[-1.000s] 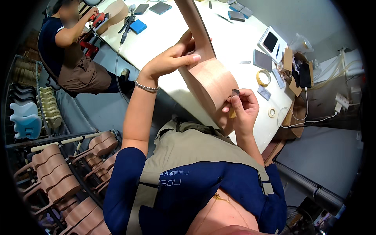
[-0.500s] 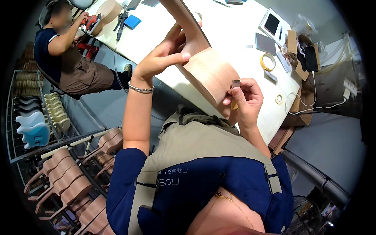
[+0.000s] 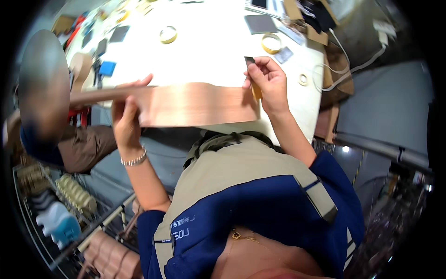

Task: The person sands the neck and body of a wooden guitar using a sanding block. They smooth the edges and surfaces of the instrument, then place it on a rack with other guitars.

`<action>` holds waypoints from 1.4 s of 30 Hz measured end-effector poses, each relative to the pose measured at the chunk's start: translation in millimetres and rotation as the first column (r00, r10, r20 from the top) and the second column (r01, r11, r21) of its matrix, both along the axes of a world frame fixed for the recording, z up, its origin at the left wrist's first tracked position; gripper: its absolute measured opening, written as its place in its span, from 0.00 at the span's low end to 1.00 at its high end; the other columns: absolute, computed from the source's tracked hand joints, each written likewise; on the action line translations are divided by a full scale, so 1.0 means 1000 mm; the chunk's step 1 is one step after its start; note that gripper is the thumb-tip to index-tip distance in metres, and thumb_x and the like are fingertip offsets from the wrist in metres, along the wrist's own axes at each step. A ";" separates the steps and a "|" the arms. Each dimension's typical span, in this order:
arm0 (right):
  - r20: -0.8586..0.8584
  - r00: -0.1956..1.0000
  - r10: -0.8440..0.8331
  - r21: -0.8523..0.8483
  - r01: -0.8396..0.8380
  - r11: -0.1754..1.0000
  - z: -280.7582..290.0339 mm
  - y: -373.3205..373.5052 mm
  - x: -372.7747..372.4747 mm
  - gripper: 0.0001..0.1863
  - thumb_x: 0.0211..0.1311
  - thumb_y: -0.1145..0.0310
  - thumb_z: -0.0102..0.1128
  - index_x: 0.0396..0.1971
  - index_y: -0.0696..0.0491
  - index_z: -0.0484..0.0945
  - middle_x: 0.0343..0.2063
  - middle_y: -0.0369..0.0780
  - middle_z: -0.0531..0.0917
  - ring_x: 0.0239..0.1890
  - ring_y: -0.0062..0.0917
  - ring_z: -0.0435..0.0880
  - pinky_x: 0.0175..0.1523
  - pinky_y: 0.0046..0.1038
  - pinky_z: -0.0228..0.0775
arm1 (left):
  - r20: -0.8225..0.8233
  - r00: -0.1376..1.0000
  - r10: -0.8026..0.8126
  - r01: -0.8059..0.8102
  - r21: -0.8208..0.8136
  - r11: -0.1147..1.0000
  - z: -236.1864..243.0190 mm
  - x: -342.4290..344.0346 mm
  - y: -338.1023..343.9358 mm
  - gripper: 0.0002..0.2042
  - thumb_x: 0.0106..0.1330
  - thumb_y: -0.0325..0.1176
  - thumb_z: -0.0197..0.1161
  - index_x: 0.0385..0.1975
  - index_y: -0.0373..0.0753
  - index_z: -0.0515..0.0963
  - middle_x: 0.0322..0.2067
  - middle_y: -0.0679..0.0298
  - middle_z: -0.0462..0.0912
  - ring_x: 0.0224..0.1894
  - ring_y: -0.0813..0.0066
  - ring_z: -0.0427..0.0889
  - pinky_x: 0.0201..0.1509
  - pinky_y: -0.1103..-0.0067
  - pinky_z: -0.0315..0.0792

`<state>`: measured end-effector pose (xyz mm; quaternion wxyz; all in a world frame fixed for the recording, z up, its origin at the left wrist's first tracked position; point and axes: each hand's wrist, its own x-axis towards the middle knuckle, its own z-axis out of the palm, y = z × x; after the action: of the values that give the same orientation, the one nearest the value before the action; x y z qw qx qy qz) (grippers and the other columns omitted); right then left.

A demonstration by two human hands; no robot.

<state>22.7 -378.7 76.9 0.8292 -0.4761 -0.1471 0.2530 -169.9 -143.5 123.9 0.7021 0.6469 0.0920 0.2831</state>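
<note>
An unfinished wooden guitar (image 3: 200, 106) lies sideways across in front of me, the pale side of its body turned toward me and its neck pointing left. My left hand (image 3: 125, 118) is closed around it where neck and body meet, thumb on the near side and fingertips showing past the far edge. At the body's right end, my right hand (image 3: 272, 83) pinches a small dark flat blade (image 3: 249, 61) with a yellow part (image 3: 256, 90) below it. Whether this tool touches the wood I cannot tell.
The white table (image 3: 213, 60) bears tape rolls (image 3: 271, 43), grey pads (image 3: 261, 24) and a blue block (image 3: 107, 69). A blurred co-worker (image 3: 88, 144) is at the left. Racks of wooden bodies (image 3: 111, 253) stand lower left; a white cable (image 3: 353, 72) hangs at right.
The guitar has swung from a steep slant to nearly level, its neck now pointing left. My left hand has moved left and down with it; my right hand has risen, still holding the blade.
</note>
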 end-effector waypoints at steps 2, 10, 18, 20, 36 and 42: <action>0.057 0.982 -0.181 -0.186 0.189 0.964 -0.034 -0.020 0.027 0.11 0.57 0.71 0.63 0.36 0.60 0.74 0.25 0.38 0.79 0.22 0.18 0.79 0.27 0.18 0.73 | 0.067 0.990 0.124 -0.125 0.026 0.992 -0.005 -0.007 -0.007 0.18 0.66 0.38 0.56 0.49 0.31 0.69 0.47 0.47 0.76 0.53 0.55 0.74 0.57 0.66 0.67; 0.734 0.657 0.170 -0.679 0.714 0.172 -0.149 -0.094 0.125 0.09 0.52 0.68 0.61 0.35 0.46 0.81 0.38 0.37 0.78 0.46 0.33 0.72 0.51 0.34 0.66 | 0.213 0.888 0.407 -0.406 -0.053 0.912 -0.015 0.007 -0.037 0.24 0.64 0.43 0.56 0.50 0.28 0.67 0.50 0.49 0.73 0.54 0.58 0.71 0.61 0.62 0.64; 0.484 0.325 0.813 -0.789 0.564 0.245 -0.145 -0.092 0.220 0.19 0.37 0.66 0.71 0.34 0.42 0.76 0.40 0.31 0.76 0.48 0.29 0.71 0.48 0.35 0.62 | 0.238 0.900 0.365 -0.427 0.316 0.847 -0.037 0.048 -0.076 0.15 0.54 0.15 0.61 0.40 0.32 0.66 0.40 0.49 0.76 0.51 0.58 0.76 0.58 0.65 0.69; 0.468 0.247 0.848 -0.772 0.582 0.256 -0.133 -0.097 0.218 0.21 0.35 0.61 0.74 0.33 0.43 0.75 0.39 0.33 0.76 0.48 0.29 0.70 0.50 0.35 0.60 | 0.147 0.929 0.339 -0.368 0.453 0.812 -0.031 0.042 -0.082 0.19 0.54 0.15 0.60 0.46 0.29 0.67 0.46 0.45 0.75 0.52 0.54 0.75 0.57 0.67 0.71; 0.250 0.930 0.271 0.038 -0.289 0.957 -0.013 -0.021 -0.031 0.16 0.57 0.66 0.56 0.43 0.57 0.68 0.40 0.42 0.75 0.43 0.27 0.76 0.52 0.28 0.66 | 0.080 0.847 0.525 -0.527 0.256 0.810 -0.026 0.012 -0.093 0.17 0.59 0.28 0.62 0.47 0.28 0.72 0.46 0.50 0.76 0.50 0.63 0.75 0.56 0.73 0.67; 0.822 0.503 0.268 -0.320 0.019 0.947 0.024 0.000 -0.069 0.18 0.50 0.70 0.64 0.43 0.56 0.74 0.38 0.46 0.76 0.35 0.36 0.79 0.39 0.28 0.74 | 0.124 0.839 0.529 -0.543 0.237 0.806 -0.034 0.005 -0.087 0.16 0.58 0.26 0.63 0.45 0.28 0.73 0.46 0.50 0.77 0.49 0.63 0.76 0.56 0.73 0.67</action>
<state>-46.7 -379.1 101.4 0.5485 -0.6416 -0.5324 0.0633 -165.2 -230.4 90.2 0.5035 0.6742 0.2141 0.4960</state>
